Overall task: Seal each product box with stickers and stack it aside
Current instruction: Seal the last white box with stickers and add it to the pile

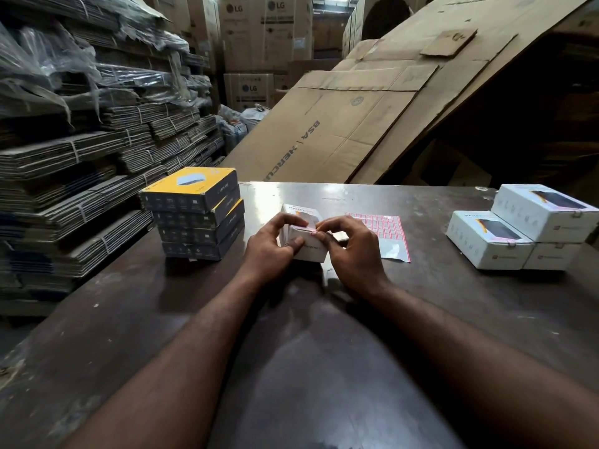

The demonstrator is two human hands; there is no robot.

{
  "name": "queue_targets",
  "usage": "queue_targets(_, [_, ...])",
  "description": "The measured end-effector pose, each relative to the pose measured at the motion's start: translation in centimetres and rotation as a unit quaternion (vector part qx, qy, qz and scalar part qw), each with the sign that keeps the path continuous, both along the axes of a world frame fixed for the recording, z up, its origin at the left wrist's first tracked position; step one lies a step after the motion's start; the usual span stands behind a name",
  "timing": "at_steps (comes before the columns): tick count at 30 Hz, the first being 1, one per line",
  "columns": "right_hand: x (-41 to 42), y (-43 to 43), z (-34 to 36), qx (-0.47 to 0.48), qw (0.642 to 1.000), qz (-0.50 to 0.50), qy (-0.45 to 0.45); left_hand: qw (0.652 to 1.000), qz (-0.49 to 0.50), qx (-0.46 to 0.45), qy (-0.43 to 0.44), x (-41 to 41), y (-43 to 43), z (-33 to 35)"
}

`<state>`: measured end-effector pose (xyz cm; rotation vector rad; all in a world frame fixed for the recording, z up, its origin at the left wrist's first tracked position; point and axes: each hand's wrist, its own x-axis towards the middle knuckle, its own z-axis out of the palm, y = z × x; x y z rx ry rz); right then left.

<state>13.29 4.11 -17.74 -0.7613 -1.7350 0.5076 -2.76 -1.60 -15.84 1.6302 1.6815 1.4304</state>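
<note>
Left hand [270, 247] grips white box [309, 252]; right hand [353, 251] pinches sticker [313, 233].

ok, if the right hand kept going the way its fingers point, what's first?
The white box: the right hand points left, pinching a red sticker at the box's top edge. Right behind that comes the left hand, which grips the box, though depth is unclear.

glossy dark tabletop [421, 286], white cardboard box [308, 251]

LG on rear cartons [264, 34], BSA on leaning cardboard [324, 131], seemingly HALLEY on white box [299, 212]
</note>
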Motion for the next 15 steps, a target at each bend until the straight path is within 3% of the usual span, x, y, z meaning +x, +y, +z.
queue_targets(15, [-0.02,-0.34,0.20,0.013,1.000,0.011,-0.010,0.999,0.043,0.018,0.013,0.31,0.15,-0.17])
